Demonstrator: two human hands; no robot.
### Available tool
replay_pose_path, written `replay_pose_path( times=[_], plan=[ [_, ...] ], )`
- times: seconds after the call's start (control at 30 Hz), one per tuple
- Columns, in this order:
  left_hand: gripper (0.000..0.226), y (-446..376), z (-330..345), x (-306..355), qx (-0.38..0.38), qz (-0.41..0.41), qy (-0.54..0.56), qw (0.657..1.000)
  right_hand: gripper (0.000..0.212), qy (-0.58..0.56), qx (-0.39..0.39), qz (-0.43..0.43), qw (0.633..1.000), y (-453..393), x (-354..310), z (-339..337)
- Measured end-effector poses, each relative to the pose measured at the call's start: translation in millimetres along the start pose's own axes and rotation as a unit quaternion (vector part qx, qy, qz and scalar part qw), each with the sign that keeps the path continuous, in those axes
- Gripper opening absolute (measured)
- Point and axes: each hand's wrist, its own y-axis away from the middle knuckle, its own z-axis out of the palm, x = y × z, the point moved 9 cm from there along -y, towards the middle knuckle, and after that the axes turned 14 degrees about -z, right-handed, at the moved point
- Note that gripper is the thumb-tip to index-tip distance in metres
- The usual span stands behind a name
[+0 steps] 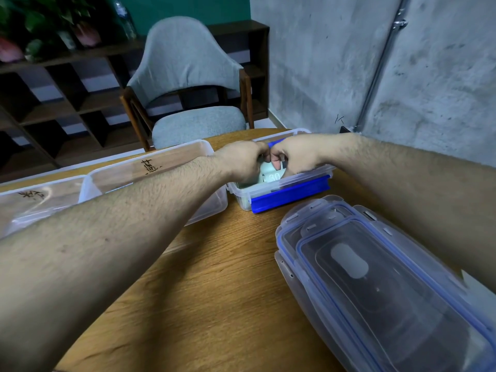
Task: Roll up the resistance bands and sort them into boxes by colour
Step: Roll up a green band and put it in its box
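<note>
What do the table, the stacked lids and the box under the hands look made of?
Table: wood or wood-look laminate, matte, with visible grain. Stacked lids: clear plastic, glossy, with blue seal rims. Box: translucent plastic with blue clips.

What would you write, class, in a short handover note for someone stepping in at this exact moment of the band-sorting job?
Left hand and right hand: both over the small box with blue clips, fingers curled on a pale green band marked 30.
Two long clear boxes with handwritten labels sit to the left; no bands show in them.
A stack of lids lies near right on the table.
Done: lids off.
Left: roll this band, place it by colour, then any others; the small box's contents are mostly hidden.
</note>
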Motion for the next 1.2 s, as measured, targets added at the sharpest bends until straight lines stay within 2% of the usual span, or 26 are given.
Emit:
replay_pose_path(
  times=[0.17,0.3,0.57,0.73,0.93,1.2],
  plan=[
    [0.031,2,-6,-2,0.013,-0.013,0.032,0.999,0.038,0.083,0.046,-0.007,0.995,1,-2,-8],
    [0.038,5,-7,0,0.01,-0.011,0.034,0.999,0.043,0.058,0.021,-0.004,0.998,-2,1,-2],
    [0.037,6,-9,-1,0.025,-0.001,0.038,0.999,0.049,-0.014,0.04,0.011,0.999,6,10,-4],
    [0.038,7,-14,-3,0.04,-0.002,0.031,0.999,0.048,-0.037,0.058,0.012,0.998,11,15,-7],
    [0.037,11,-24,-4,0.061,-0.006,0.04,0.997,0.041,-0.051,0.123,0.001,0.991,23,9,-20],
    [0.038,29,-31,-1,0.075,-0.003,0.033,0.997,0.037,-0.049,0.127,0.015,0.991,32,2,-17]
  ],
)
